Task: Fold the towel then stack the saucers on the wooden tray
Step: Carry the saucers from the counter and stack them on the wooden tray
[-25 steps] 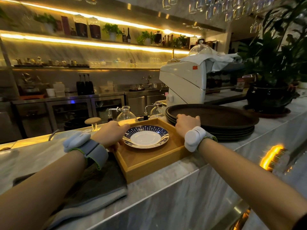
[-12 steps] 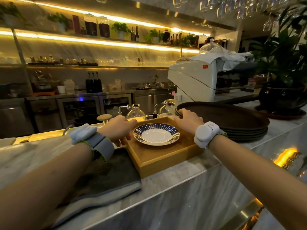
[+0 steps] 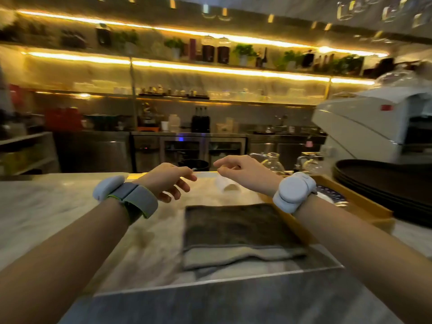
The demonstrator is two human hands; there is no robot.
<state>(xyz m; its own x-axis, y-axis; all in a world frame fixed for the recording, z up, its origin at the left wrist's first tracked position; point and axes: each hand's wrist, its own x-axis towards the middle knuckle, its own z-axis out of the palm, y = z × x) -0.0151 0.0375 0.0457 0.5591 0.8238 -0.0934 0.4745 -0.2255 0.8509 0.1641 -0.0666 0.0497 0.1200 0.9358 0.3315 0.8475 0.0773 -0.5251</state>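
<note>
The dark grey towel [image 3: 236, 232] lies folded flat on the marble counter, in the middle of the view. To its right stands the wooden tray [image 3: 364, 206], with a blue-patterned saucer [image 3: 332, 196] in it, mostly hidden behind my right wrist. My left hand [image 3: 168, 181] hovers above the counter beyond the towel's far left corner, its fingers loosely curled and holding nothing. My right hand [image 3: 243, 170] hangs in the air beyond the towel's far edge, fingers relaxed and pointing left, also holding nothing. The frame is blurred by motion.
A stack of dark round trays [image 3: 385, 185] sits right of the wooden tray. Behind it stand glass siphon flasks [image 3: 272, 161] and a white coffee machine [image 3: 374, 127]. A small pale object [image 3: 228, 184] lies on the counter [image 3: 46, 206] past the towel.
Both hands have let go of the wooden tray and moved left, up into the air. My view has swung left, so the towel now sits in the middle.
</note>
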